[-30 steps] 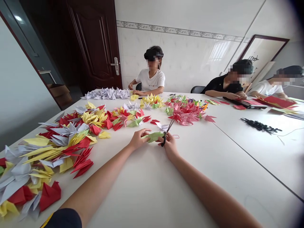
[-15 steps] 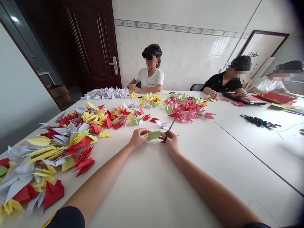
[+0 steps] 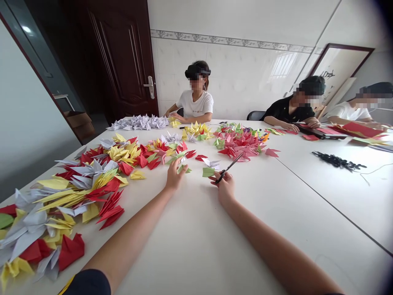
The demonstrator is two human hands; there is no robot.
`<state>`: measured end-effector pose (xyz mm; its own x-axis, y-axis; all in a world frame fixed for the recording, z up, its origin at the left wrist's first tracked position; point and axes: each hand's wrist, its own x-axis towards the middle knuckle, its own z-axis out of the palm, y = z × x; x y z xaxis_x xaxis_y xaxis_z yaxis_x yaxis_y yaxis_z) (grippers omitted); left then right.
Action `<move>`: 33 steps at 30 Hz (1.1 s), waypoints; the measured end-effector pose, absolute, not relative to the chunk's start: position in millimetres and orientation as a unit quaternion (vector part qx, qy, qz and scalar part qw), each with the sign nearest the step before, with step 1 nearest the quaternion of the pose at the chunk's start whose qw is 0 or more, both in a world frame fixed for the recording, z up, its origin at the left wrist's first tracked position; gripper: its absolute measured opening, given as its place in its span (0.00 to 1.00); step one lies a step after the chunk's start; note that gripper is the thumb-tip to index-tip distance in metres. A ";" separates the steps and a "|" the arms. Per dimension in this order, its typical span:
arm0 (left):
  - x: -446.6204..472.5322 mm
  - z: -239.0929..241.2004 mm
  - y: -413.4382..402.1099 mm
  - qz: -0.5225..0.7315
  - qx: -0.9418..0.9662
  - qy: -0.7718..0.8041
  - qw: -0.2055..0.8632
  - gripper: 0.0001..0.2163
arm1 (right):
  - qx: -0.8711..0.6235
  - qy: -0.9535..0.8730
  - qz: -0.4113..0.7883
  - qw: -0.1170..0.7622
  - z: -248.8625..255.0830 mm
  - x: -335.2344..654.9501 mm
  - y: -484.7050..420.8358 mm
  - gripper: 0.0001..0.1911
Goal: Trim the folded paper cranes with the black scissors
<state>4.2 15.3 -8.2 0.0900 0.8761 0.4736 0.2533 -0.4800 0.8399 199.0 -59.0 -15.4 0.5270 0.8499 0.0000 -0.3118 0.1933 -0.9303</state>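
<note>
My right hand is closed around black-handled scissors, their blades pointing up to the right. Its fingertips also hold a small green piece of paper. My left hand is to the left, thumb and fingers apart. Just behind its thumb lies another green paper piece; I cannot tell whether the fingers touch it. Beyond my hands are a white folded paper and a heap of pink and red paper cranes.
Red, yellow and white folded papers spread along the table's left side. White ones are piled at the far edge. Black cord-like strands lie to the right. Several people sit across the table, one beside a dark tray.
My hands have moved apart. One green paper showed between them before; now a green piece is at each hand. My left fingers have spread, and the scissors have tipped further right.
</note>
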 end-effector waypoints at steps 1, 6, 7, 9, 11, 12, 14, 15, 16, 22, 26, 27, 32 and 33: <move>3.8 -6.6 12.9 0.536 0.693 0.411 0.254 0.23 | -0.493 -0.280 0.400 0.720 -16.2 198.9 -58.8 0.19; 9.0 -2.9 -3.5 0.501 0.764 0.385 0.131 0.12 | -0.499 -0.311 0.387 0.710 -20.8 199.8 -58.0 0.19; 11.7 -2.9 -6.9 0.484 0.778 0.369 0.155 0.11 | -0.500 -0.320 0.382 0.708 -20.9 199.5 -58.5 0.19; 17.7 -2.5 -13.3 0.446 0.797 0.334 0.232 0.13 | -0.497 -0.347 0.371 0.703 -19.9 197.6 -60.7 0.19; 22.9 -1.9 -17.7 0.420 0.796 0.311 0.306 0.17 | -0.488 -0.387 0.361 0.693 -17.7 194.0 -64.0 0.18; 24.7 -1.9 -18.6 0.413 0.791 0.304 0.334 0.20 | -0.482 -0.412 0.361 0.684 -16.6 192.0 -65.8 0.17; 26.1 -3.2 -17.0 0.402 0.782 0.290 0.377 0.22 | -0.468 -0.456 0.371 0.660 -14.8 188.1 -68.9 0.17; 25.8 -4.8 -14.7 0.395 0.780 0.285 0.394 0.23 | -0.461 -0.471 0.379 0.650 -14.2 186.7 -69.9 0.17; 25.2 -6.8 -11.8 0.386 0.777 0.281 0.410 0.23 | -0.454 -0.481 0.388 0.641 -14.0 185.6 -70.5 0.17; 21.8 -15.5 0.1 0.397 0.745 0.311 0.437 0.23 | -0.494 -0.468 0.381 0.626 -16.4 187.8 -66.2 0.20; 23.5 -12.3 -3.6 0.429 0.733 0.320 0.420 0.21 | -0.500 -0.449 0.412 0.615 -18.2 189.9 -63.1 0.20; 24.0 -11.4 -4.7 0.428 0.735 0.313 0.423 0.20 | -0.493 -0.450 0.421 0.615 -18.4 190.0 -62.7 0.20; 23.9 -7.8 -8.6 0.427 0.737 0.304 0.427 0.18 | -0.474 -0.444 0.438 0.621 -16.1 189.1 -62.7 0.18; 23.4 -6.8 -9.1 0.426 0.735 0.305 0.431 0.18 | -0.475 -0.439 0.441 0.622 -14.9 189.1 -63.1 0.18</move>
